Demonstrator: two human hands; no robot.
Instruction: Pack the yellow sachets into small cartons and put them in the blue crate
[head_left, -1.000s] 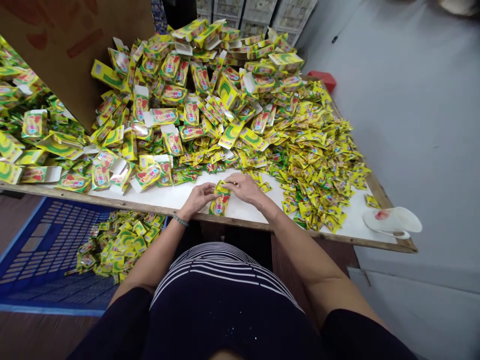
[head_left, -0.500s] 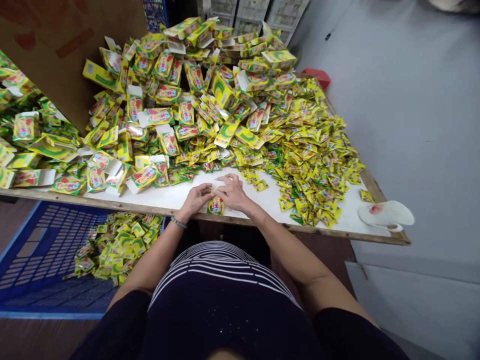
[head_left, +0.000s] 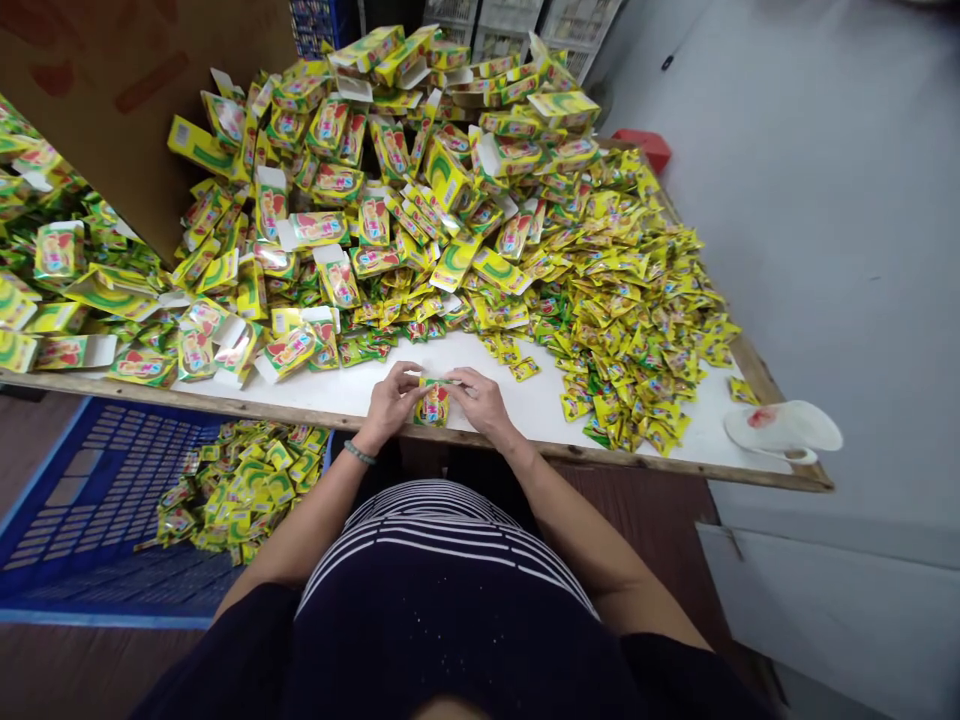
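With the dial centred on the small yellow-and-green box (head_left: 431, 406), the box is held between two hands at the near edge of the white tabletop (head_left: 544, 405), its printed face turned up; whether it is rested on the surface cannot be told. At nine o'clock it is pinched along its side by the left hand (head_left: 391, 402), whose grip is narrow, and a beaded bracelet (head_left: 358, 452) is worn on that wrist. At three o'clock its upper end is pinched by the right hand (head_left: 478, 398), the grip likewise narrowed onto the box. From eleven to twelve o'clock a heap of boxes (head_left: 373, 220) is piled high, many with white flaps opened. At two o'clock a mound of sachets (head_left: 622, 300) is spread, and farther off at three o'clock a white scoop (head_left: 784, 427) is set by the corner. At ten o'clock a cardboard panel (head_left: 142, 110) is stood among the goods. At eight o'clock, below the tabletop, yellow packs (head_left: 247, 490) are contained in a blue crate (head_left: 112, 590).
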